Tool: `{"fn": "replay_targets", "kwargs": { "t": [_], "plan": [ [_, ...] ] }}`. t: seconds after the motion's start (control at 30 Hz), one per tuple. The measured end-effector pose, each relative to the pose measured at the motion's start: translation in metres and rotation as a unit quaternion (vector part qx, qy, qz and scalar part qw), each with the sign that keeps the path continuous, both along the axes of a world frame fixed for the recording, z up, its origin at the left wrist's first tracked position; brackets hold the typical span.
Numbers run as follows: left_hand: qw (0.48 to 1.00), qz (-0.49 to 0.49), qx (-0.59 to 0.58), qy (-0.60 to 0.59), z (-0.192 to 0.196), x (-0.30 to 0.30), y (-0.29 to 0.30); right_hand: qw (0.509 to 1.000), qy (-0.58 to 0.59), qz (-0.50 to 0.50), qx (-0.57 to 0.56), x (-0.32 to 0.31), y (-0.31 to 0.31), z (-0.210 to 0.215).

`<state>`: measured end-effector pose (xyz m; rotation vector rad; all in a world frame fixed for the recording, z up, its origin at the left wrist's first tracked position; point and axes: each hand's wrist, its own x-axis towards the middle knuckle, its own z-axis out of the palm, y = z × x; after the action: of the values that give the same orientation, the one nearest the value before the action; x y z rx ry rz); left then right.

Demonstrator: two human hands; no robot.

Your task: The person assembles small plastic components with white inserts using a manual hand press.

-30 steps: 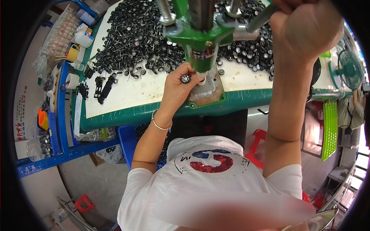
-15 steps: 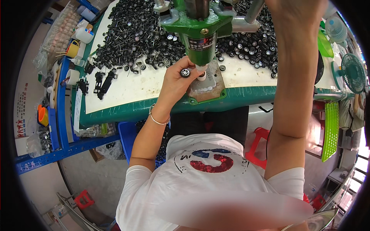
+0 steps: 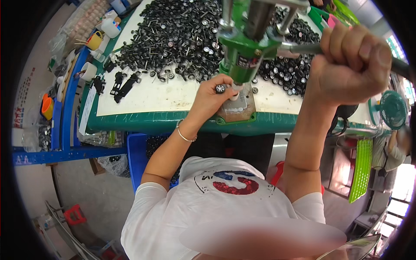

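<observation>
A small black toy wheel [image 3: 220, 89] is being held at a green lever press [image 3: 243, 74] while its lever [image 3: 306, 48] is being gripped.
The wheel is being pinched between the thumb and fingers of the left hand [image 3: 212, 99], just beside the press's white tip [image 3: 237, 86] and above the base plate [image 3: 237, 116]; the lever is being enclosed by the curled fingers of the right hand [image 3: 346, 71]. Behind the press, a heap of black wheels [image 3: 186, 43] is being supported by the white-topped table [image 3: 160, 102], with long black parts [image 3: 125, 90] being kept near its left end.
</observation>
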<state>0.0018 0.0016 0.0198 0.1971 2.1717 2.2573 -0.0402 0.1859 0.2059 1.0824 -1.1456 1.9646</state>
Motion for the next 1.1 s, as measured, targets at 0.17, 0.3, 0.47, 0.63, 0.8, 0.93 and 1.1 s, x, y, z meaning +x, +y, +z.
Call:
{"fn": "replay_targets", "kwargs": {
  "t": [0.17, 0.3, 0.47, 0.63, 0.8, 0.93, 1.1],
  "plan": [
    [0.996, 0.005, 0.055, 0.065, -0.013, 0.001, -0.001, 0.994, -0.024, -0.091, -0.059, 0.012, -0.02, 0.003],
    [0.996, -0.008, 0.054, 0.067, -0.015, -0.002, -0.001, 0.993, -0.093, -0.073, -0.009, -0.007, -0.027, 0.023],
    [0.99, -0.002, 0.14, -0.017, -0.014, -0.007, -0.006, 0.971, -0.234, -0.025, 0.045, -0.097, -0.02, 0.026],
    [0.927, 0.08, 0.362, -0.056, -0.033, -0.008, -0.052, 0.941, -0.306, 0.09, 0.113, -0.077, -0.032, 0.02],
    [0.959, 0.148, 0.225, -0.087, -0.038, 0.002, -0.086, 0.947, -0.315, -0.055, 0.009, -0.08, 0.008, -0.042],
    [0.978, 0.134, -0.138, -0.084, -0.031, -0.011, -0.075, 0.768, -0.461, -0.184, 0.405, -0.046, 0.045, -0.132],
    [0.914, 0.199, -0.348, 0.058, -0.043, -0.028, -0.062, 0.78, -0.25, -0.173, 0.546, -0.01, 0.029, -0.209]
  ]
}}
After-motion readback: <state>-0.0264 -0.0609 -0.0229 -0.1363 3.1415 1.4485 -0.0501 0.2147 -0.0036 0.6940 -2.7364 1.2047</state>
